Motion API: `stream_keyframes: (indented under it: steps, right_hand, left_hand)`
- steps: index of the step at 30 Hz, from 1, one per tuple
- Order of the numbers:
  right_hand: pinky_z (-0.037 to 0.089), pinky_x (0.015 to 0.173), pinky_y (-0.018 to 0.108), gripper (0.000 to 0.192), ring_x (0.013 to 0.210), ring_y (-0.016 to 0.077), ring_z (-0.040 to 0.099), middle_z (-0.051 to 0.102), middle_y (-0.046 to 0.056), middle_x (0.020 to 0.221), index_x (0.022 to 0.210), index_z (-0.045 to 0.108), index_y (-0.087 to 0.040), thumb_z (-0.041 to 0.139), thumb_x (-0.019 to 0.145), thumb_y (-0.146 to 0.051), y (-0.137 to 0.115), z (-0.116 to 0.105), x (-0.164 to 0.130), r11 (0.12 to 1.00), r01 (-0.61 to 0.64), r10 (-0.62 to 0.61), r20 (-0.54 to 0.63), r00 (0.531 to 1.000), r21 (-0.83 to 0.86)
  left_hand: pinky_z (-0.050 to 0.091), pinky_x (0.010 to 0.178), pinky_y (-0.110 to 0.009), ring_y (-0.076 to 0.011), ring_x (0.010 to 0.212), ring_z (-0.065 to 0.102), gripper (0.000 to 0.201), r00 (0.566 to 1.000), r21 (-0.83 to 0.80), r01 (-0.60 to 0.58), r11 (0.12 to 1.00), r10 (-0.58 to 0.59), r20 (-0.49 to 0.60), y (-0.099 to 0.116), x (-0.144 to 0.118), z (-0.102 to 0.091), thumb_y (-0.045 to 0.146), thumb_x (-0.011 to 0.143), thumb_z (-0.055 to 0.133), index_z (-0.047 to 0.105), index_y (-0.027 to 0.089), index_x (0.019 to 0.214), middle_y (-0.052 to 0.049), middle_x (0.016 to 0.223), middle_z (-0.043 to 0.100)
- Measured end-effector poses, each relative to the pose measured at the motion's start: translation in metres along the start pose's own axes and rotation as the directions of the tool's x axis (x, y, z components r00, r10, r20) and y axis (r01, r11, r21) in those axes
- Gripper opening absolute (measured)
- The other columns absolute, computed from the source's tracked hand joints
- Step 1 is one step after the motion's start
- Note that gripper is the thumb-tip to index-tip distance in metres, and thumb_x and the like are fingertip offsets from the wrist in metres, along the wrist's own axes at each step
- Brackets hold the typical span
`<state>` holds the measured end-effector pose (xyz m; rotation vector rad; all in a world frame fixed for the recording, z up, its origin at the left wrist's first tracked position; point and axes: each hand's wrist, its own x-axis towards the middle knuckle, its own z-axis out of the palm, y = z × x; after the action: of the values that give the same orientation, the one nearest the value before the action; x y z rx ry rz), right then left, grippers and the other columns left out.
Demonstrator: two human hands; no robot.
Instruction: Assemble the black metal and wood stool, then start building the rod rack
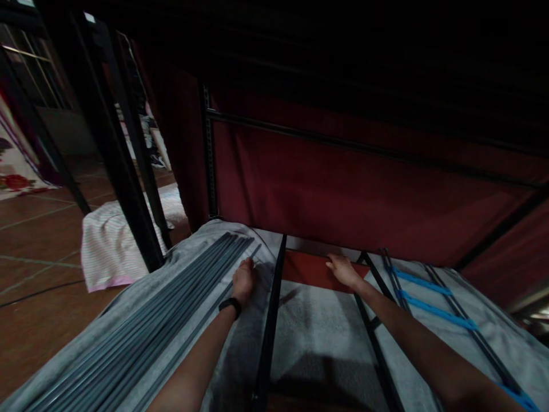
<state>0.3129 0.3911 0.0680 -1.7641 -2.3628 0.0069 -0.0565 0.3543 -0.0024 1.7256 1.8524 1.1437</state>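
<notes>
Two hands: left hand [243, 280] and right hand [343, 270]. One black wristband [230, 305]. One bundle of grey rods [141, 332], individual rods too many and too dim to count. Two blue straps [433, 297]. One grey cloth [309, 326]. One red curtain [355, 189]. One striped white cloth [107, 246] on the floor.
</notes>
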Motion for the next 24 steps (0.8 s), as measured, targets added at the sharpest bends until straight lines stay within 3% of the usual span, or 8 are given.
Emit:
stream_keyframes:
  steps: [5,10,18,24]
  right_hand:
    - [0.041,0.108,0.041,0.037,0.126,0.0285,0.061,0.067,0.019,0.134,0.131,0.062,-0.011,0.047,0.099,-0.022,0.001,0.001,-0.001,1.000,0.005,-0.005,-0.013,1.000,-0.007]
    - [0.041,0.109,0.039,0.038,0.127,0.0274,0.061,0.066,0.020,0.134,0.131,0.062,-0.010,0.048,0.099,-0.022,0.004,0.002,0.001,1.000,0.020,-0.020,-0.017,1.000,-0.003]
    - [0.042,0.108,0.042,0.038,0.127,0.0281,0.061,0.067,0.020,0.133,0.131,0.061,-0.011,0.047,0.099,-0.022,0.007,0.006,0.002,1.000,0.027,-0.027,-0.019,0.999,0.000]
    - [0.042,0.105,0.041,0.036,0.124,0.0279,0.061,0.068,0.019,0.131,0.129,0.062,-0.013,0.047,0.099,-0.024,0.006,0.005,0.002,1.000,0.030,-0.030,-0.024,0.999,0.006]
  left_hand:
    - [0.047,0.067,-0.025,-0.0148,0.069,0.062,0.015,0.998,-0.278,-0.050,0.959,0.042,-0.035,0.036,0.022,0.015,0.016,0.084,0.049,0.064,0.017,0.084,-0.003,0.075,0.066]
    - [0.043,0.064,-0.024,-0.0146,0.065,0.058,0.017,0.994,-0.378,-0.112,0.919,0.099,-0.053,0.064,0.027,0.017,0.013,0.083,0.048,0.064,0.018,0.079,0.000,0.067,0.062]
    - [0.041,0.079,-0.028,-0.0170,0.076,0.055,0.020,0.971,-0.375,-0.233,0.897,0.238,-0.035,0.080,0.035,-0.005,0.011,0.083,0.055,0.064,0.018,0.067,-0.004,0.074,0.063]
    - [0.041,0.071,-0.027,-0.0157,0.067,0.054,0.014,0.976,-0.440,-0.184,0.879,0.216,0.024,0.077,0.049,-0.002,0.015,0.078,0.058,0.067,0.018,0.066,-0.002,0.065,0.061]
